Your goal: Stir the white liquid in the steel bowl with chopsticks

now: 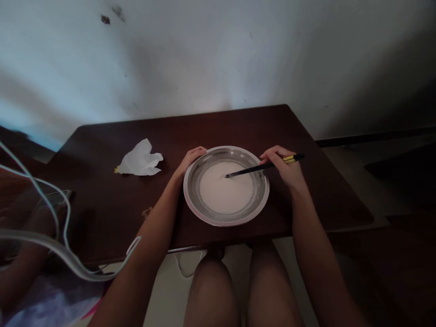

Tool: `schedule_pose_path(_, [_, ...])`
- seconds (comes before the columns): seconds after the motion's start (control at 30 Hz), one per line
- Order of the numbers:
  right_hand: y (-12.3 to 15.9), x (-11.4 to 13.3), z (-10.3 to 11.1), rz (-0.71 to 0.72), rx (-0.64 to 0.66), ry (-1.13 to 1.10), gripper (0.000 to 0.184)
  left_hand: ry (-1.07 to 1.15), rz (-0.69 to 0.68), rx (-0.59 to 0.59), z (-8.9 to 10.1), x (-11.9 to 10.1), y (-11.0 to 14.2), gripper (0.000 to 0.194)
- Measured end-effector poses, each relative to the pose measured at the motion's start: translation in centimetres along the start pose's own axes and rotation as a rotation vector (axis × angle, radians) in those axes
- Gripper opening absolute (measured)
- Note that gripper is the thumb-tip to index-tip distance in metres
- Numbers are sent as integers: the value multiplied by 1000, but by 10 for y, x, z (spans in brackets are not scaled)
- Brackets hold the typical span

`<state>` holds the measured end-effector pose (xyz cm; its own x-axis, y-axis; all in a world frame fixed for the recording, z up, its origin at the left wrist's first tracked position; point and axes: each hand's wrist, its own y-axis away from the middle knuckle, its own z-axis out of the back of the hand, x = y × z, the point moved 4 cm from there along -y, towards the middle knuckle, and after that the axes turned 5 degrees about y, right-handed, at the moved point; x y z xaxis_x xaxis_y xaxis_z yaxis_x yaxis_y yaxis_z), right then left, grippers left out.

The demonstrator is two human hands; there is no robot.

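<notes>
A wide steel basin rests near the front edge of the dark table, holding a pale, milky liquid. My left hand grips the basin's rim at its upper left, fingers along the outside. In my right hand is a pair of black chopsticks with yellow bands near the top end. They slant down to the left, and their tips dip into the liquid near the middle. The fingers of my right hand are closed around them, just beyond the basin's right rim.
A crumpled white plastic bag lies on the table at the left. White cables cross the lower left, near another person's arm. The wall stands directly behind the table.
</notes>
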<state>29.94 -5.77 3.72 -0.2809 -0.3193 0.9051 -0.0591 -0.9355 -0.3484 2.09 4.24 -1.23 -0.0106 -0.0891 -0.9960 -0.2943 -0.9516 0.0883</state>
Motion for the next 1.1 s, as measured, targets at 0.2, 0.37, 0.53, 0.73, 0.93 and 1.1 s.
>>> schedule_pose_path(0.2, [0, 0, -5, -28, 119, -20, 22, 3, 11, -9, 1, 1, -1, 21])
schedule_pose_path(0.37, [0, 0, 1, -13, -21, -32, 25, 21, 3, -12, -1, 0, 0, 23])
schedule_pose_path(0.53, [1, -1, -6, -15, 134, -4, 21, 35, 5, -20, -1, 0, 0, 20])
schedule_pose_path(0.73, [0, -2, -2, -37, 52, -56, 25, 31, 13, -3, 0, 1, -1, 19])
schedule_pose_path(0.93, [0, -1, 0, -7, -3, -2, 23, 10, 2, -5, 1, 2, -2, 21])
schedule_pose_path(1.1, [0, -2, -4, -36, 109, -21, 23, -3, -3, -3, 1, 3, -2, 22])
